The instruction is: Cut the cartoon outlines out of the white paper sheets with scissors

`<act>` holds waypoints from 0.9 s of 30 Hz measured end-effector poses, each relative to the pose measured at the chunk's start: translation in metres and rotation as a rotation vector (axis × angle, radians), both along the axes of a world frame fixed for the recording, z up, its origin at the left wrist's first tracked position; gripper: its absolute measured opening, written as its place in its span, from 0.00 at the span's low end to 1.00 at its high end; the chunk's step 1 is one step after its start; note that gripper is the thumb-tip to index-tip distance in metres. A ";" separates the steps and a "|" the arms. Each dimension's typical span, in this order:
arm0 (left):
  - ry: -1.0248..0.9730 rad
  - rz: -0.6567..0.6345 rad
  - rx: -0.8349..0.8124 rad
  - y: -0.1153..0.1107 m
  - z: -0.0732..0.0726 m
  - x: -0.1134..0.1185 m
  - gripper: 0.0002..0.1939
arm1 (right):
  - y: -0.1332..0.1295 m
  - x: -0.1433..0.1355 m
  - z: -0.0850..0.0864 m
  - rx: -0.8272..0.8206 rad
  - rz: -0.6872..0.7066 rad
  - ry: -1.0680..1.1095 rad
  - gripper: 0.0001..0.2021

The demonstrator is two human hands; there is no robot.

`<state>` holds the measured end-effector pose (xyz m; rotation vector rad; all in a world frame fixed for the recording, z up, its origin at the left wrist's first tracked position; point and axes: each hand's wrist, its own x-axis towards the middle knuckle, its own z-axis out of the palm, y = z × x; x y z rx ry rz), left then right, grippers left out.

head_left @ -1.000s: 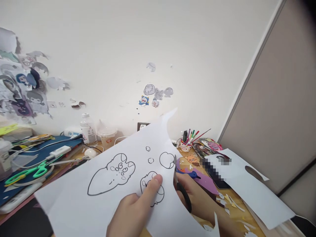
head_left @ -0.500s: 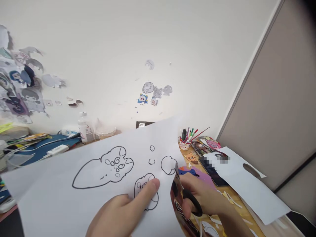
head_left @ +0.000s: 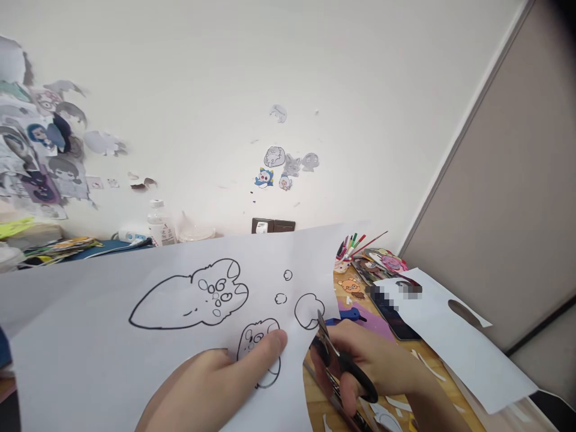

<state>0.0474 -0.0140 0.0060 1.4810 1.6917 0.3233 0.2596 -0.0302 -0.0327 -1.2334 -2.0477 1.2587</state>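
Observation:
A large white sheet of paper (head_left: 99, 354) with black outline drawings fills the lower left and middle. My left hand (head_left: 216, 384) grips it from below, thumb pressed on top over a small oval figure (head_left: 258, 354). On the right, my right hand (head_left: 364, 360) has its fingers through the handles of black scissors (head_left: 342, 360). The scissor blades are at the paper's right edge, with a tip over the round outline (head_left: 309, 311). A longer pointed figure (head_left: 189, 297) lies left of two tiny outlines.
Behind the sheet stand a bottle (head_left: 161, 225) and a cup of pens (head_left: 344, 255). To the right lie a dark tablet (head_left: 396, 318), another white sheet (head_left: 468, 354) and paper scraps (head_left: 427, 366) on the wooden table. Paper cutouts (head_left: 274, 157) are stuck on the wall.
The sheet has tilted and its left part has risen in view. My right hand and the scissors have shifted slightly right and down, and the blades look more open. The view has shifted a little.

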 end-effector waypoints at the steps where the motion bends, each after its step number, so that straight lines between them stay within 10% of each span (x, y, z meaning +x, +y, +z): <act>1: 0.000 -0.003 -0.006 0.000 0.000 0.000 0.28 | 0.000 0.000 0.000 0.002 -0.001 0.006 0.14; 27: -0.263 -0.010 -0.083 -0.006 -0.015 0.013 0.26 | -0.005 -0.015 0.004 0.077 -0.108 0.225 0.09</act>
